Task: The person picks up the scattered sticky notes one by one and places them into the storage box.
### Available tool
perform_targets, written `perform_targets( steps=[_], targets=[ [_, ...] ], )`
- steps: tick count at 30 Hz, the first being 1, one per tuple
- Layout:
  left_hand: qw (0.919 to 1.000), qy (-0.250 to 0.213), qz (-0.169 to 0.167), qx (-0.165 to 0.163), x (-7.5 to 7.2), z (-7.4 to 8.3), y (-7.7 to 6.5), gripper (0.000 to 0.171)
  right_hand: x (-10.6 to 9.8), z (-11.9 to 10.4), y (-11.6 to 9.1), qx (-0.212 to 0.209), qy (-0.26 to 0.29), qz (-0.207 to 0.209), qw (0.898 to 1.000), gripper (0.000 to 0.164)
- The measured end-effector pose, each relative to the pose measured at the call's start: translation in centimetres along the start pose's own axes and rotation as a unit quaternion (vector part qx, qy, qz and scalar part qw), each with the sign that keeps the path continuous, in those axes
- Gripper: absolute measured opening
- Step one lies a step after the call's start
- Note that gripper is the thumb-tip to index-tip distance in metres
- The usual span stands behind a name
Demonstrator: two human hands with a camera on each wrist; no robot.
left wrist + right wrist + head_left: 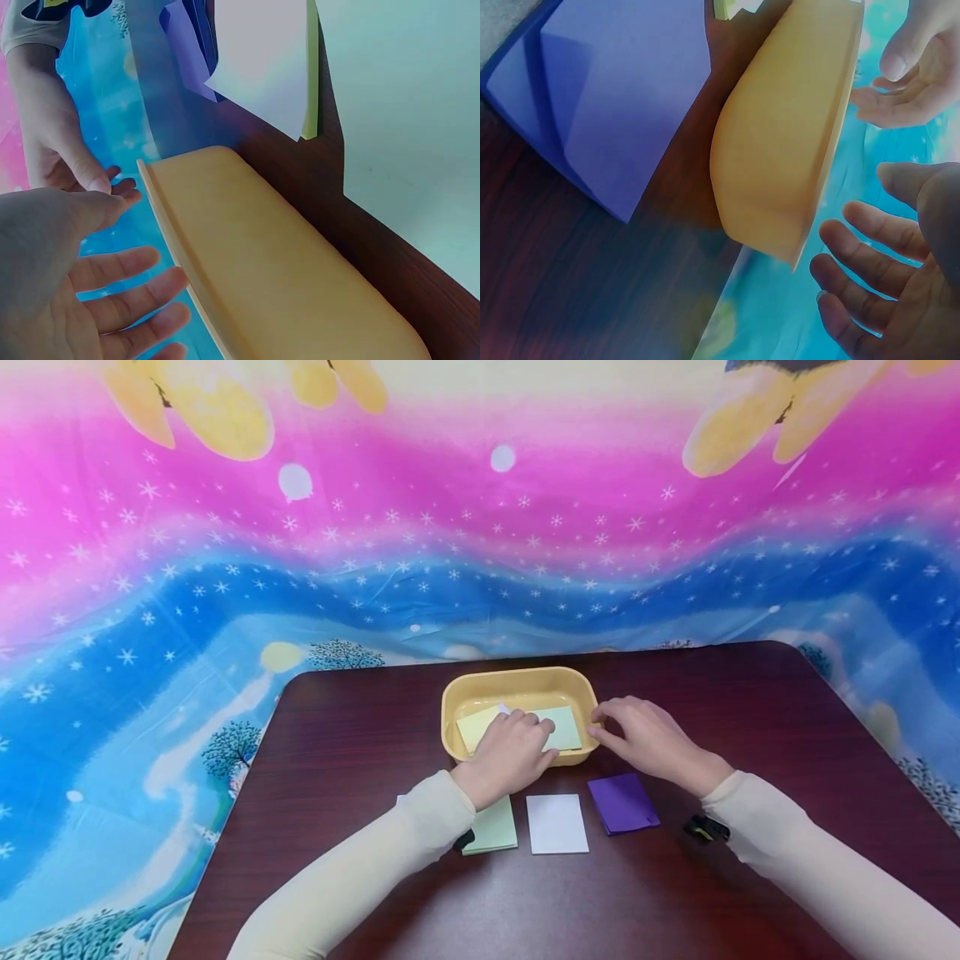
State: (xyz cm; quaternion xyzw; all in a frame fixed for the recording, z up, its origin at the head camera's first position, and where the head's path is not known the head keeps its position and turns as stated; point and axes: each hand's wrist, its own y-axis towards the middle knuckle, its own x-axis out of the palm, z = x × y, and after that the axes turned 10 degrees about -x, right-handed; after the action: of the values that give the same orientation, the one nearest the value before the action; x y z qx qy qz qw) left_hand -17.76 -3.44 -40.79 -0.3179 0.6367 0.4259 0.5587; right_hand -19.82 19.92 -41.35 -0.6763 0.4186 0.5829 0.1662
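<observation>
A yellow plastic bin (517, 678) stands toward the far side of the table, with a pale yellow paper (474, 727) and a light green paper (564, 727) lying inside. Above the bin's front rim is my left hand (510, 753); its fingers look loosely bent and hold nothing in the left wrist view. My right hand (651, 737) is at the bin's right end, fingertips close to the rim, palm bare in the right wrist view. In front of the bin lie a light green pad (495, 827), a white pad (558, 824) and a purple pad (624, 804).
The dark wood table (360, 735) has rounded far corners. A printed cloth (480, 585) with snowflakes and trees hangs behind it. My left sleeve (360, 868) partly covers the green pad and something pale beside it.
</observation>
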Motion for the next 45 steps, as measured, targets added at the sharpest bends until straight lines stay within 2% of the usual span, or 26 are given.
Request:
perform_targets(
  steps=[19,32,45],
  targets=[
    [0.9995,-0.014,0.021,0.022,0.2,0.9,-0.2,0.023,-0.5,1.1,-2.0,0.018,-0.006,0.009,1.0,0.017],
    [0.9993,-0.013,0.023,0.028,0.2,1.4,-0.3,0.021,-0.1,1.7,-3.4,0.04,0.003,-0.034,0.999,0.018],
    [0.9994,-0.01,0.018,0.028,0.2,1.7,-0.4,0.024,1.3,2.0,-4.0,0.027,0.008,-0.05,0.998,0.016]
  ],
)
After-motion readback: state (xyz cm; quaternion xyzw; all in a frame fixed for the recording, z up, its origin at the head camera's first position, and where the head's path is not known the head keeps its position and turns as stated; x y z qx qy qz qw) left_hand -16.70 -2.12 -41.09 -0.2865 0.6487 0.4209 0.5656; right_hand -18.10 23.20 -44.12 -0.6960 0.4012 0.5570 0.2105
